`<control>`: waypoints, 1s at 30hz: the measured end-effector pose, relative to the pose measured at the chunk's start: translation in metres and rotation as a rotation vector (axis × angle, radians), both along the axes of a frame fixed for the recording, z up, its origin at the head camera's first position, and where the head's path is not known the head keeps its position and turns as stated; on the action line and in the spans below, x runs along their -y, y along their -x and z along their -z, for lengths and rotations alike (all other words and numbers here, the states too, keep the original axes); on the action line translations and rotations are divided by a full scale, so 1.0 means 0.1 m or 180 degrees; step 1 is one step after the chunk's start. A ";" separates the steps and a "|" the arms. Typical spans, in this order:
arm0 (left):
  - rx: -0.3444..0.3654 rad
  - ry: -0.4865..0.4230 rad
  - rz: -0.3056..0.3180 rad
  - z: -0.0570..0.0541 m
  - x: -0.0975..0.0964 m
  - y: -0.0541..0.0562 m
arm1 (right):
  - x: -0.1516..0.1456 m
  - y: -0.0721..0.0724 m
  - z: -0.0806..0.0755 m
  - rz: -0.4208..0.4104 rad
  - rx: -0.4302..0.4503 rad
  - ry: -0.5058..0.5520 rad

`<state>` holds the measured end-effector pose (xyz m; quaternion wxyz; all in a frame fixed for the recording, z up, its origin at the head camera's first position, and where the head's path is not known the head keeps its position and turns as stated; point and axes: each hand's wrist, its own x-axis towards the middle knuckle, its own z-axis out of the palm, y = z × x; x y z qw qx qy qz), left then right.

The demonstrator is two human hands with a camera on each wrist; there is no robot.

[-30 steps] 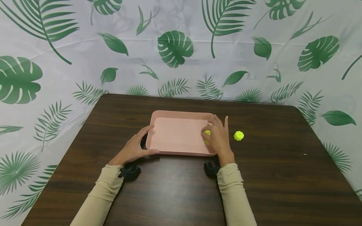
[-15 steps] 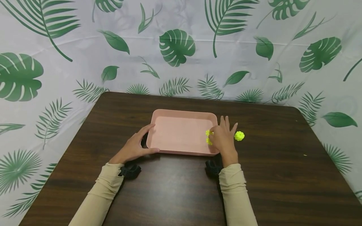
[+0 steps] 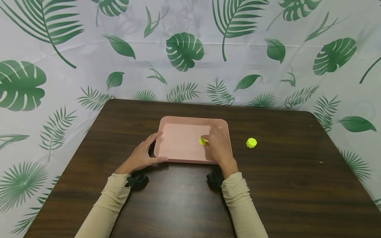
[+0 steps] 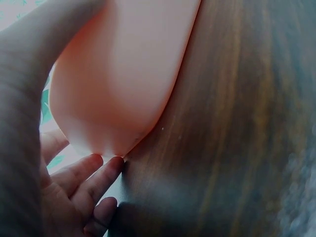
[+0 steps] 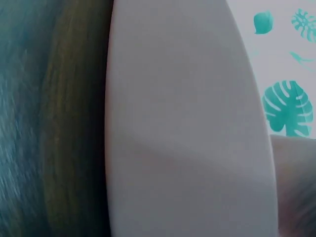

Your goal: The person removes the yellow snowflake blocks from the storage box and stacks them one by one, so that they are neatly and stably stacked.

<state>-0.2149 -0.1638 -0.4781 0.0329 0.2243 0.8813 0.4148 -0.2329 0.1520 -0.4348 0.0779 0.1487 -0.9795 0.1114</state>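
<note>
A shallow pink tray (image 3: 178,148) lies on the dark wooden table. My left hand (image 3: 140,155) grips its left end, thumb along the front rim and fingers at the side wall. The left wrist view shows the fingertips (image 4: 114,163) against the outside of the tray. My right hand (image 3: 218,143), blurred, is over the right half of the tray and pinches a bright yellow flower-like piece (image 3: 202,141) between thumb and index finger. The hand partly covers that piece. Another yellow flower-like piece (image 3: 251,142) lies on the table right of the tray.
The wooden table (image 3: 297,185) reaches back to a white cloth backdrop (image 3: 238,72) printed with green leaves. A tiny yellowish scrap (image 3: 321,162) lies at the right. Black wrist mounts (image 3: 137,182) sit at both cuffs.
My right hand has moved left from the tray's right edge, farther over the tray, with a yellow flower-like piece at its fingertips. My left hand and the tray have stayed put.
</note>
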 end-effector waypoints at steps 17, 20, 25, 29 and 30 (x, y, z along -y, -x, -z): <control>-0.0020 0.0030 -0.0019 -0.01 0.00 -0.01 | -0.03 0.01 0.09 0.0160 0.0709 0.1097; -0.0033 0.0026 -0.0014 0.00 0.00 0.00 | -0.03 0.01 0.09 0.0135 0.0702 0.1147; -0.0033 0.0007 -0.0009 0.03 0.00 0.01 | -0.04 0.01 0.11 0.0119 0.0724 0.1181; -0.0025 0.0013 -0.0016 0.03 -0.01 0.00 | -0.05 0.02 0.12 0.0051 0.0731 0.1137; -0.0021 0.0011 -0.0017 0.03 -0.01 0.00 | -0.05 0.02 0.12 0.0031 0.0742 0.1123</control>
